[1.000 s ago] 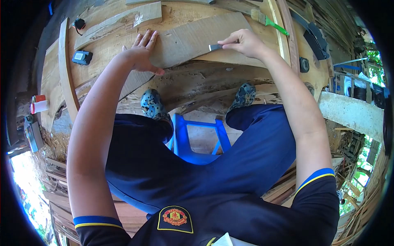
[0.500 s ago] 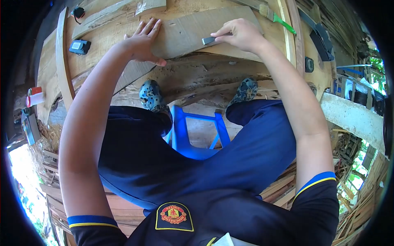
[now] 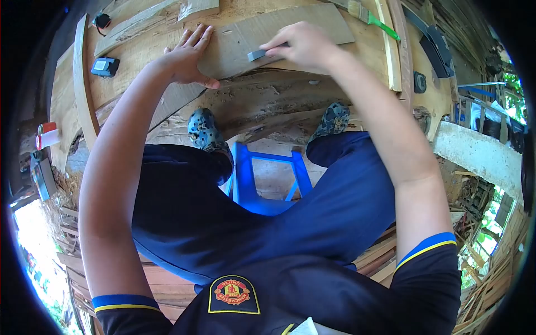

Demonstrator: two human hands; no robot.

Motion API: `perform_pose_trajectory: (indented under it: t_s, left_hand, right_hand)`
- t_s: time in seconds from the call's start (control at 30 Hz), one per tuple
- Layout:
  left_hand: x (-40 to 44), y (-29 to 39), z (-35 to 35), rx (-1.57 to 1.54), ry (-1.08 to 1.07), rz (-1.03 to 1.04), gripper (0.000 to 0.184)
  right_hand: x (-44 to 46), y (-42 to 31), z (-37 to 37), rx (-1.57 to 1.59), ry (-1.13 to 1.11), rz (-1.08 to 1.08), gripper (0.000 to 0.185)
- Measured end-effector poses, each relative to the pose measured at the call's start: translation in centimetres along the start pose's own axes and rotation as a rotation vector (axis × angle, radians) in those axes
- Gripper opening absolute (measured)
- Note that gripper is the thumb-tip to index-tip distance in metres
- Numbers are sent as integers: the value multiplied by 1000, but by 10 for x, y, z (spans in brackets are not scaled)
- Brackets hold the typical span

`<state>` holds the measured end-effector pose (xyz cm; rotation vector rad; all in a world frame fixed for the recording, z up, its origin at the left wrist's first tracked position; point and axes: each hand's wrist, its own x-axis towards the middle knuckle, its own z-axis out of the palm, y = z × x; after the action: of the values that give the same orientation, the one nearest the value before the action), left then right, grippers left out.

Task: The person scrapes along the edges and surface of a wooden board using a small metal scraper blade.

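Observation:
A long grey-brown board lies at a slant across the wooden bench top. Spread flat on its left part, my left hand has its fingers apart and its thumb near the board's front edge. My right hand, slightly blurred, pinches a small grey block-like piece between thumb and fingers. That piece is over the board near its front edge, to the right of my left hand. What the piece is cannot be made out.
A green-handled brush lies at the back right beside a pale wood strip. Tape measures rest on the left. A blue stool stands between my legs. A red-and-white container is at the far left.
My right hand has moved left along the board's front edge with the small grey piece, closer to my left hand. My left hand stays spread on the board. The camera view has shifted slightly.

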<state>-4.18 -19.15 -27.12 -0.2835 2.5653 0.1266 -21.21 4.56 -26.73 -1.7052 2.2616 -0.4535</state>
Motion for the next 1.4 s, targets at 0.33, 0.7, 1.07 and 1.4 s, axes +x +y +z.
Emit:
perform_pose_trajectory:
  t_s: [0.33,0.7,1.07,1.4]
  left_hand:
    - [5,-2,4,1,25,5,148]
    - [12,-10,7,-29,71,57,150]
    - [10,-9,9,-25,81,69,155]
    - [1,-21,-9,-10,48,51,137]
  right_hand:
    - [-16,33,-27,44,-57,88,24]
    - [8,-17,7,-42,144,-38,26]
    - [22,-15,25,95,43,10,28]
    - [-9,36,-15,148,-111,89,25]
